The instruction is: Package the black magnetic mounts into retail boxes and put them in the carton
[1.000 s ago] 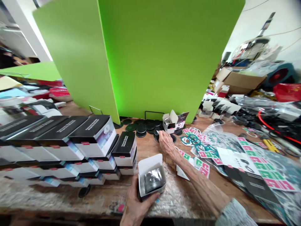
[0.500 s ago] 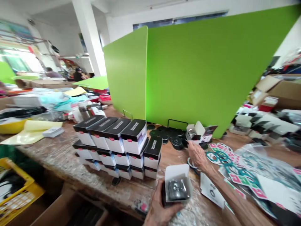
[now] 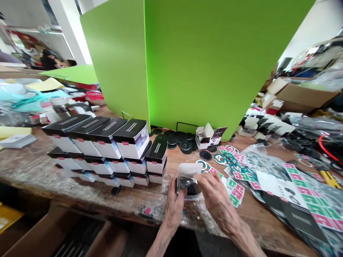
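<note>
Grip now: left hand [image 3: 174, 208], right hand [image 3: 218, 198] on box [image 3: 187, 170]

Four black-lidded white boxes [image 3: 131, 139] in the top layer near the front edge of the table [image 3: 26, 171], lower layers too hidden to count; two more black-lidded boxes [image 3: 157, 159] stacked at the right end; one open white carton [image 3: 206, 137] near the back edge; one small white box [image 3: 189, 182] between two hands, left [image 3: 174, 203] and right [image 3: 218, 198]; two green panels [image 3: 198, 60]; two wire stands [image 3: 186, 126]; roughly a dozen overlapping black discs [image 3: 177, 139], exact number unclear
</note>
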The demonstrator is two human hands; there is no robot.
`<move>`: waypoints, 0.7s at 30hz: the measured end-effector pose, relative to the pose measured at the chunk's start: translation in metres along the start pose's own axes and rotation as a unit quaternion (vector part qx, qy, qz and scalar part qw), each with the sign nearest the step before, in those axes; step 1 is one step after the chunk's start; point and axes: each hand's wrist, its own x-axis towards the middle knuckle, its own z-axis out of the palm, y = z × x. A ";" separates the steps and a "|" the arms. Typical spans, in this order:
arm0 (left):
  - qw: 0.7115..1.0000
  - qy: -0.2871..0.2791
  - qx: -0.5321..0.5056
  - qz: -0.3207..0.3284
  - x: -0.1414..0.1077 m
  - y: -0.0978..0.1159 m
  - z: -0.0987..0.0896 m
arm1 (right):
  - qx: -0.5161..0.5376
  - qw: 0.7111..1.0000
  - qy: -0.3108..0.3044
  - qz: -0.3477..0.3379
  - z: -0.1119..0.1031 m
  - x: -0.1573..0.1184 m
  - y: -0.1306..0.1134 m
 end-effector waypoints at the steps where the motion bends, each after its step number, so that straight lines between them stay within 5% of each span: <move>1: 1.000 0.003 0.000 -0.001 0.001 -0.002 0.000 | -0.021 1.000 -0.008 -0.020 0.009 0.003 0.000; 9: 1.000 0.023 0.001 -0.007 0.011 -0.027 -0.002 | -0.087 0.995 -0.022 -0.033 0.035 0.014 0.008; 17: 1.000 -0.015 0.000 -0.016 0.009 -0.007 -0.003 | -0.132 0.989 0.071 -0.019 0.047 0.002 0.010; 21: 1.000 -0.011 0.027 -0.007 0.009 -0.007 -0.005 | -0.145 0.988 0.044 -0.007 0.047 -0.003 0.003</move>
